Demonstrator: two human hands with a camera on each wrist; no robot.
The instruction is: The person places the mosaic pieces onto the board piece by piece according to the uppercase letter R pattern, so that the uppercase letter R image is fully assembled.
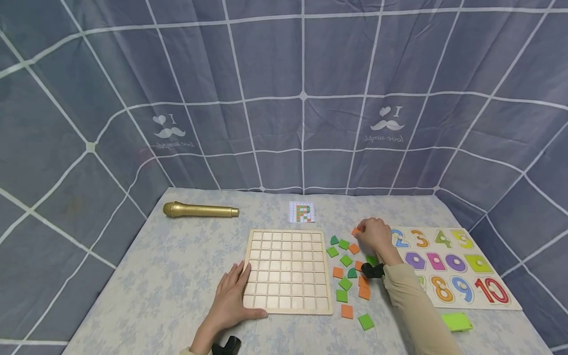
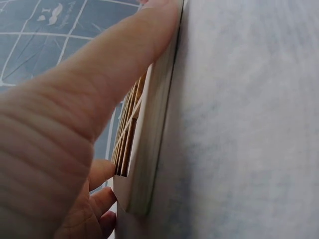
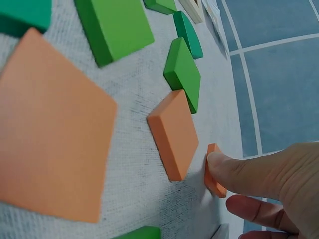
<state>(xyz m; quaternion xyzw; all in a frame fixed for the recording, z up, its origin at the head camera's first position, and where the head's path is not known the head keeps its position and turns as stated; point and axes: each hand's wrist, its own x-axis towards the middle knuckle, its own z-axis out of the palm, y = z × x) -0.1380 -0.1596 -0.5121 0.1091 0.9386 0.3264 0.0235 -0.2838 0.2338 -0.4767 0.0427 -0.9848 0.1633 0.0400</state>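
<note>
A wooden grid board (image 1: 288,264) of square cells lies flat on the table. My left hand (image 1: 230,298) rests at its lower left corner, fingers along the left edge and thumb along the near edge; in the left wrist view that thumb (image 2: 114,64) lies against the board's side (image 2: 149,144). To the right of the board, my right hand (image 1: 377,236) holds an orange square tile (image 3: 214,172) at its far edge, thumb on it. Loose orange tiles (image 3: 174,134), green square tiles (image 1: 343,244) and dark green rounded tiles (image 1: 335,240) lie between board and right hand.
A small pattern card (image 1: 301,212) lies beyond the board. At the back left is a gold microphone (image 1: 199,210). A number puzzle board (image 1: 457,266) sits at the right, partly under the right forearm, with a bright green block (image 1: 457,322) nearer. A grid-patterned curtain surrounds the table.
</note>
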